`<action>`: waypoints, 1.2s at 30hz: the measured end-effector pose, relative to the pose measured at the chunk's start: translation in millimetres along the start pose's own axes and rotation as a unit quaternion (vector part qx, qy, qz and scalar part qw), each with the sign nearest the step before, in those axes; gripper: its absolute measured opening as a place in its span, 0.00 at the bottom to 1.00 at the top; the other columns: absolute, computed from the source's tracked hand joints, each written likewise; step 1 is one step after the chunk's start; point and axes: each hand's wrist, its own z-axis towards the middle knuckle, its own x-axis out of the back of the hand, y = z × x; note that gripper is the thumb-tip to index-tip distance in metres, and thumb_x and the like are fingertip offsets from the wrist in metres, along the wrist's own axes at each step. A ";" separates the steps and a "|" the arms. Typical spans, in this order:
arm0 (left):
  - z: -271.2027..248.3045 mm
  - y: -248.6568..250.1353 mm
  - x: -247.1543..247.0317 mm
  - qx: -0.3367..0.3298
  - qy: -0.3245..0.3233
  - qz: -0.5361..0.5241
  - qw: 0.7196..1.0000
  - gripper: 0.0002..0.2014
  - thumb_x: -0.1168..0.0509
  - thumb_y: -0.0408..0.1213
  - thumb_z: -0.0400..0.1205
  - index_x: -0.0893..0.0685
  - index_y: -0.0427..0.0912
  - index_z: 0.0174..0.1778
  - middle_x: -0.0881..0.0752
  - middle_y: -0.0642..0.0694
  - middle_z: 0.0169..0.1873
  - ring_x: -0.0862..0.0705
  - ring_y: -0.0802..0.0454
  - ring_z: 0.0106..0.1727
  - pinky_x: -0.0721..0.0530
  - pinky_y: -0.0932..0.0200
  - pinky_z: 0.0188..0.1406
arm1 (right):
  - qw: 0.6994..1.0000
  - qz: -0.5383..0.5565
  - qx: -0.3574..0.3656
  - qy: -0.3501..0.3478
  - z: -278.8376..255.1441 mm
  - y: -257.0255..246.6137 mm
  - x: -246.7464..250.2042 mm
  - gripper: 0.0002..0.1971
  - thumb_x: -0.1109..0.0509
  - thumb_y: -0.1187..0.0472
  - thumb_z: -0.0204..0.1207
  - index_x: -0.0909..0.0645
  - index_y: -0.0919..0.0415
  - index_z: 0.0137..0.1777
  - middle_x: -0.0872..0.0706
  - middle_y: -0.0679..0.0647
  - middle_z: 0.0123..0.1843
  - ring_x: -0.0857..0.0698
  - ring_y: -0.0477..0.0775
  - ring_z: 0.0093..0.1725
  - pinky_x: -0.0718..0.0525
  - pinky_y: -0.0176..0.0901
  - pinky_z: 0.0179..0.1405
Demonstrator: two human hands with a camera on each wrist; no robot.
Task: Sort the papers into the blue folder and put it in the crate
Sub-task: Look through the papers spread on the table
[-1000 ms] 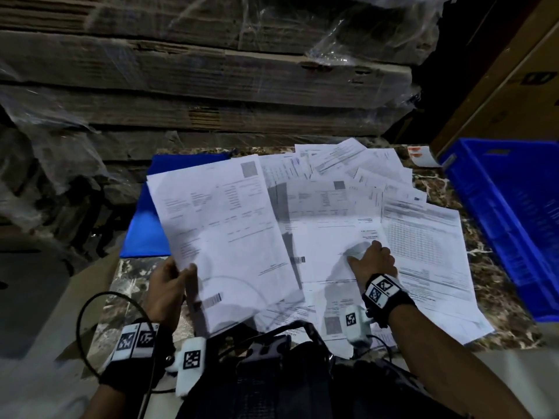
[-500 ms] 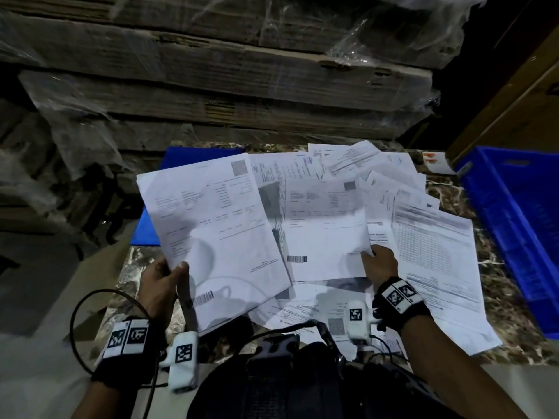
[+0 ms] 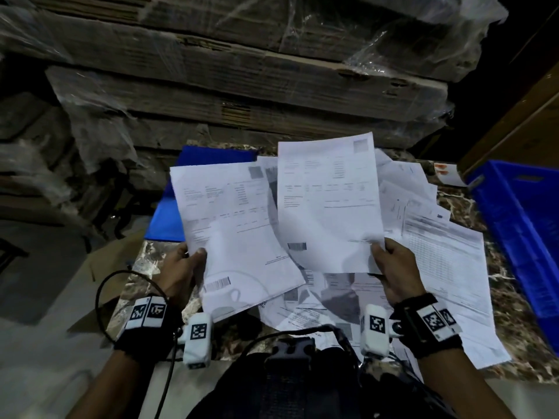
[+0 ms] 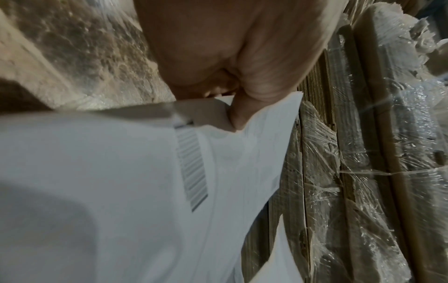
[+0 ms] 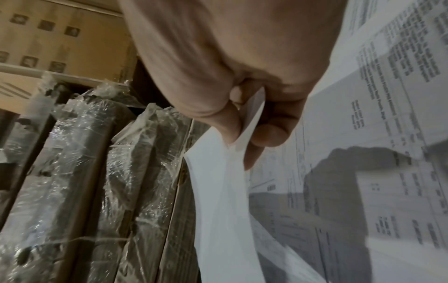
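Observation:
My left hand pinches the lower left edge of a printed white sheet held up over the table; the left wrist view shows the thumb pressed on that sheet. My right hand pinches the bottom right corner of a second sheet, lifted above the pile; its thumb and fingers clamp the paper edge. Several more papers lie spread on the marble table. The blue folder lies flat at the back left, partly hidden by the sheets. The blue crate stands at the right.
Plastic-wrapped stacks of flattened cardboard rise right behind the table. A brown carton stands behind the crate. The marble tabletop shows at the front left, with floor beyond its left edge. Cables hang from my wrists.
My right hand has taken a sheet off the pile and raised it beside the one in my left hand. The left hand still holds its sheet.

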 end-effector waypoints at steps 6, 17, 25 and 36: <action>3.1 3.7 -12.4 0.014 -0.017 0.041 0.999 0.14 0.43 0.22 0.83 0.22 0.26 0.64 0.15 0.34 0.57 0.12 0.43 0.46 0.12 0.53 0.44 | 1.000 0.005 -0.013 -0.027 -7.5 8.8 -23.3 0.12 0.36 0.69 0.82 0.17 0.64 0.62 0.12 0.58 0.55 0.14 0.60 0.53 0.16 0.56 0.60; 22.0 -18.9 -1.8 0.088 -0.015 0.082 0.993 0.13 0.43 0.23 0.84 0.21 0.26 0.62 0.18 0.30 0.61 0.18 0.37 0.54 0.19 0.44 0.54 | 0.992 -0.094 -0.049 -0.074 -8.6 32.2 -41.4 0.07 0.32 0.69 0.79 0.12 0.60 0.45 0.11 0.57 0.41 0.16 0.57 0.43 0.17 0.52 0.48; 17.4 -26.9 -1.9 0.095 -0.032 0.117 0.988 0.11 0.39 0.31 0.85 0.20 0.33 0.62 0.20 0.24 0.63 0.24 0.18 0.61 0.27 0.29 0.63 | 0.971 -0.178 -0.078 -0.136 -9.6 62.9 -74.1 0.10 0.30 0.73 0.74 0.24 0.78 0.34 0.27 0.60 0.33 0.28 0.54 0.34 0.32 0.47 0.36; 20.2 -28.7 -3.8 0.058 -0.039 0.219 0.973 0.15 0.36 0.21 0.79 0.19 0.28 0.63 0.16 0.36 0.61 0.18 0.46 0.55 0.20 0.54 0.57 | 0.951 -0.260 -0.035 -0.165 -9.4 75.5 -101.6 0.22 0.30 0.58 0.60 0.23 0.82 0.40 0.19 0.76 0.36 0.17 0.63 0.34 0.29 0.44 0.38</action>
